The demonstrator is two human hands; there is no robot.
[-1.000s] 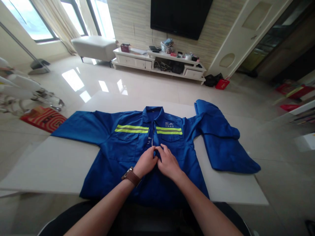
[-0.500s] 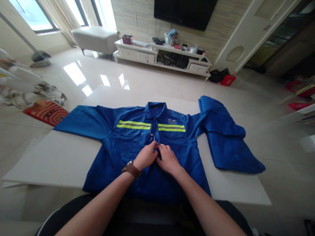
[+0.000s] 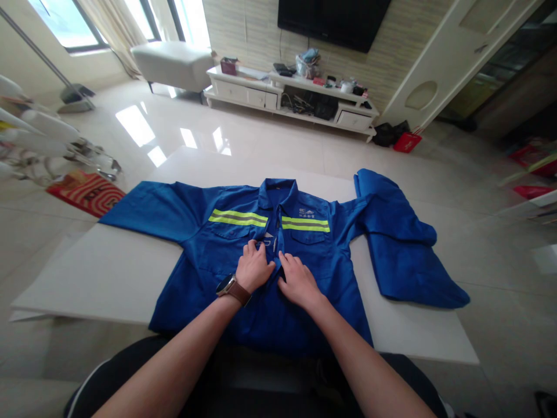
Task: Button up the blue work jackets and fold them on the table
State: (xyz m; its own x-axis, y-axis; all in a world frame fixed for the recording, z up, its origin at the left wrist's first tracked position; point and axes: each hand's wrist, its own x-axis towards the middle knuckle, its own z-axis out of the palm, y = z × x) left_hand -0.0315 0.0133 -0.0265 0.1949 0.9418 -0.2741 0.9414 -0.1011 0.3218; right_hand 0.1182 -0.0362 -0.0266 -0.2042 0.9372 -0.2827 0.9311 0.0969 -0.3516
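A blue work jacket (image 3: 313,316) with yellow-green reflective stripes lies face up on a white table (image 3: 100,278), its collar at the far side. The front is partly open, showing lettering inside. My left hand (image 3: 253,267), with a brown-strapped watch (image 3: 234,289) on the wrist, rests on the left front panel beside the opening, fingers apart. On the other side of the opening, my right hand (image 3: 300,283) lies on the fabric, fingertips at the front edge, fingers slightly spread. Folded blue fabric (image 3: 413,267) lies on the right, touching the jacket's sleeve.
A red patterned bag (image 3: 87,193) is beside the table's left edge. Beyond the table stand a white bench (image 3: 172,61) and a low white cabinet (image 3: 243,94) with small items, under a black television (image 3: 333,20). A red bag (image 3: 408,141) sits on the floor.
My left hand has let go at the front opening and moved left and slightly forward onto the panel. The opening is spread wider, showing more lettering. My right hand has barely moved.
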